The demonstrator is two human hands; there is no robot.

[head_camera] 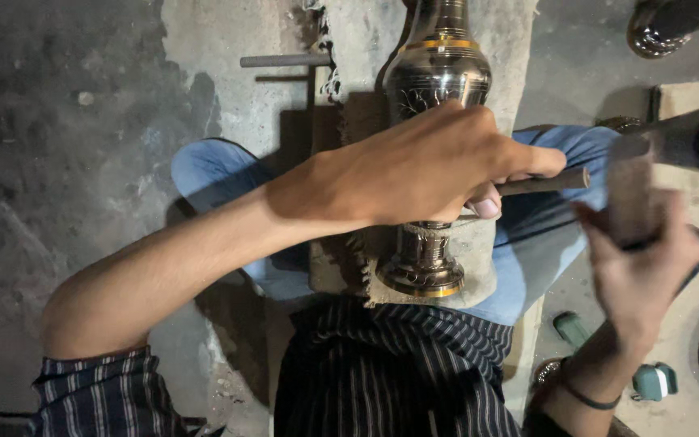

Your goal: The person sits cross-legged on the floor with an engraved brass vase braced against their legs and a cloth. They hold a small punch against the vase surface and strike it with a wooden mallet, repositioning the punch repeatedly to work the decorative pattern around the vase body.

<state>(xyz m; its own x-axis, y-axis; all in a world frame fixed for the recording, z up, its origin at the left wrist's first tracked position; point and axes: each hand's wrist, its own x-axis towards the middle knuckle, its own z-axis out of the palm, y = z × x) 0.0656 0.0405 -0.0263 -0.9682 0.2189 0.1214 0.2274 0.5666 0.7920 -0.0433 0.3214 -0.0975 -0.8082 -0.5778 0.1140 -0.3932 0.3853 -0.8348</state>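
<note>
1. the left hand [414,166] was closed around a thin metal rod, an engraving punch [548,181] by the look of it, fingers curled tight and thumb along the shaft, tip pressed against the vase body.
2. the dark metal vase [434,73] with gold bands lay lengthwise across the person's lap, foot [421,271] toward the torso, neck pointing to the far edge of the floor slab [228,113]. a frayed cloth pad [479,267] sat under it.
3. the right hand [637,267] was raised at the right side, motion-blurred, fingers wrapped around a blocky brown hammer or mallet [631,194]; exact grip hard to read through the blur.
4. step in hand, as i judged it: chasing or engraving the vase wall, punch set, hammer up mid-swing.
5. next move would call for a square hit on the rod's free end, with the left hand holding the tip steady so it does not skid on the curved surface.
6. around: blue jeans knee [212,174], striped shirt [390,372], a loose metal bar [285,61] near the slab's far edge, two small teal items [653,380] by the right edge, other dark metalware [665,24] at the far right corner.
</note>
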